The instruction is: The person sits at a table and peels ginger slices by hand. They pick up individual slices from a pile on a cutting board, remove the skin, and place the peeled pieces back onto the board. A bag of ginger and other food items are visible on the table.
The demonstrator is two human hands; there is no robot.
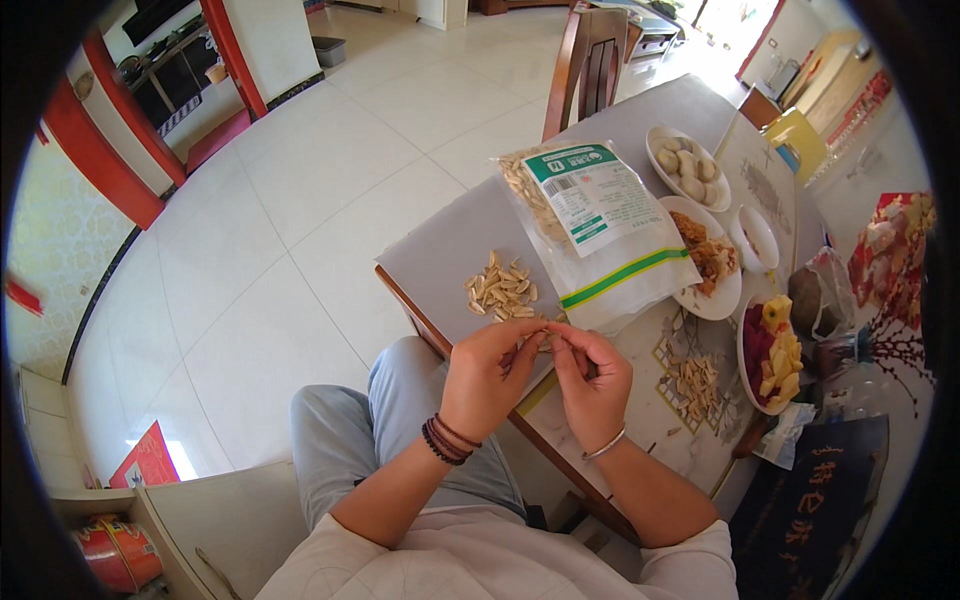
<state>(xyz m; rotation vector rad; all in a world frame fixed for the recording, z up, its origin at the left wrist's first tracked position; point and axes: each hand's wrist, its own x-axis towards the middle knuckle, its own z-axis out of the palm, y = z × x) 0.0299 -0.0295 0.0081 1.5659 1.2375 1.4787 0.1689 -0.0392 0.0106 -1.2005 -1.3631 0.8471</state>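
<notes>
My left hand and my right hand meet fingertip to fingertip above the table's near edge. Between the pinched thumbs and forefingers is a small pale seed, mostly hidden by the fingers. Just beyond the left hand lies a heap of pale seeds in their shells. To the right of the right hand a second pile, of seeds or shells, is spread on the patterned tabletop. A large clear-and-white plastic bag of seeds, bearing a green printed label, lies flat beyond both hands.
Along the right stand a bowl of pale round food, a plate of browned food, a small white bowl and a plate of cut fruit. A wooden chair is at the far side. Tiled floor stretches left.
</notes>
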